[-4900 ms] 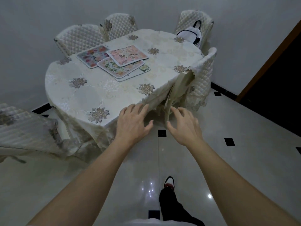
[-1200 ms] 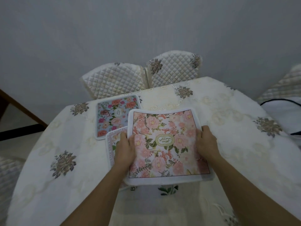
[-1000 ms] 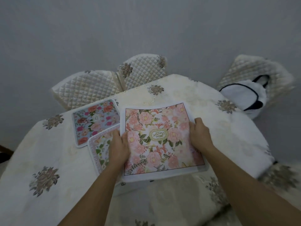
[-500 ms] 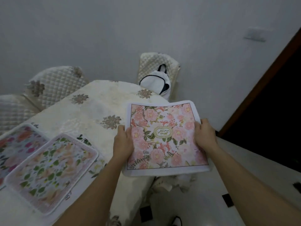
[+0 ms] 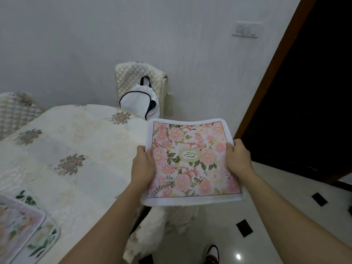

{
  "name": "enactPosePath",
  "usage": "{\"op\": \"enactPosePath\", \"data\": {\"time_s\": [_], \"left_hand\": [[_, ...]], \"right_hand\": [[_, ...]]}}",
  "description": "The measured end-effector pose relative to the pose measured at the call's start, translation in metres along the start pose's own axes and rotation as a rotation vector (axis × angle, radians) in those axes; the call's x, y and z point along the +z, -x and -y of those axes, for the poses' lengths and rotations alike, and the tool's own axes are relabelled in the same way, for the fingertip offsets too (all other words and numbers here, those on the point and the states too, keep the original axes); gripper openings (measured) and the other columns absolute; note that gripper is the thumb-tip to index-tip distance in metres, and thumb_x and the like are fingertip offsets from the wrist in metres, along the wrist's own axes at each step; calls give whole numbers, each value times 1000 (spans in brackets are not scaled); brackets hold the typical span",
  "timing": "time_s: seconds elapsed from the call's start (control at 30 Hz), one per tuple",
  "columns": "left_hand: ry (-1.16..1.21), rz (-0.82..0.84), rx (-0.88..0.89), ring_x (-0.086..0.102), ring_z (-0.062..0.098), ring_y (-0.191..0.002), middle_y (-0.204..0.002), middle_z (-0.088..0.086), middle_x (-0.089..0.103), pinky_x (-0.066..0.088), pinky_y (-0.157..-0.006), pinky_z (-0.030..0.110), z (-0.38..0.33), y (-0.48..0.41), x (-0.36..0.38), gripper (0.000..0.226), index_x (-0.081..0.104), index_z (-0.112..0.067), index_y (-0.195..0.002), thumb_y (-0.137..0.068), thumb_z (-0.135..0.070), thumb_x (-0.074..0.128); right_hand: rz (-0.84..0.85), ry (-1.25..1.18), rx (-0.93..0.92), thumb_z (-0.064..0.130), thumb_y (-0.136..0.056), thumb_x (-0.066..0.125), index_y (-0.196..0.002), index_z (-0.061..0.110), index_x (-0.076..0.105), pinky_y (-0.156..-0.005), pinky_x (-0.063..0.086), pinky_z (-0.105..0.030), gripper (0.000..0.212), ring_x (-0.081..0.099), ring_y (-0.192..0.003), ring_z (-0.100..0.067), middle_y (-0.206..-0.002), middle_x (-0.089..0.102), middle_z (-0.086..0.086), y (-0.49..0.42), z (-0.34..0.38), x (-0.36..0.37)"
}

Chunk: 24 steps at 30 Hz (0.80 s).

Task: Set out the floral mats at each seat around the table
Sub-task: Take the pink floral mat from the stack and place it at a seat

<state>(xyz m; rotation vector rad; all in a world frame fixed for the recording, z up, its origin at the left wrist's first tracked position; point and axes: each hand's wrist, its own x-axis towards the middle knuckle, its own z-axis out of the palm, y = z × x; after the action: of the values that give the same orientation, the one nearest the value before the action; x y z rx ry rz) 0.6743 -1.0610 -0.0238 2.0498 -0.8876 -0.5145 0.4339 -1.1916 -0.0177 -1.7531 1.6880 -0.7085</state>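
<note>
Clearly, the fingers of the left hand [image 5: 143, 166] and of the right hand [image 5: 238, 159] were curled around the two side edges of the pink floral mat [image 5: 190, 168], with the thumbs on top. The mat was held nearly flat in the air at the edge of the table [image 5: 76, 145]. Two other mats [image 5: 19, 223] lay overlapped on the table, well apart. Behind, a white bag [image 5: 138, 105] sat on a quilted chair [image 5: 133, 75].

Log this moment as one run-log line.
pink floral mat: held off the table | left hand: grips its left edge | right hand: grips its right edge | other mats: lying on table
</note>
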Motion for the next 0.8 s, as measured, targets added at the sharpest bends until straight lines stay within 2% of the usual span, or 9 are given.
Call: {"op": "enactPosePath", "data": {"time_s": [0.23, 0.33, 0.5, 0.8], "left_hand": [[-116, -100, -68, 53, 24, -68, -79, 5, 55, 35, -55, 36, -39, -37, 54, 29, 43, -8, -99, -104, -34, 33], [-121, -162, -129, 53, 24, -68, -80, 7, 56, 33, -52, 35, -45, -42, 59, 30, 43, -8, -98, -104, -34, 32], [-105, -284, -214, 52, 17, -67, -79, 4, 55, 33, -51, 32, -40, -48, 42, 30, 44, -7, -98, -104, -34, 32], [-59, -523, -413, 53, 23, -68, -79, 3, 55, 36, -54, 35, 21, -39, -22, 31, 43, -8, -96, -104, -36, 32]], "right_hand": [[123, -26, -38, 30, -103, 34, -104, 12, 46, -58, 46, -35, 22, 54, -70, -16, -88, 56, -5, -88, -11, -11], [184, -16, -81, 32, -102, 33, -104, 14, 45, -60, 48, -37, 22, 55, -72, -18, -88, 57, -4, -115, -3, -4], [321, -47, -166, 35, -101, 35, -102, 14, 46, -69, 53, -44, 23, 58, -78, -23, -89, 58, -4, -139, 27, 27], [575, -33, -370, 37, -100, 39, -103, 15, 46, -70, 47, -40, 23, 58, -82, -26, -88, 57, 0, -132, 107, 126]]}}
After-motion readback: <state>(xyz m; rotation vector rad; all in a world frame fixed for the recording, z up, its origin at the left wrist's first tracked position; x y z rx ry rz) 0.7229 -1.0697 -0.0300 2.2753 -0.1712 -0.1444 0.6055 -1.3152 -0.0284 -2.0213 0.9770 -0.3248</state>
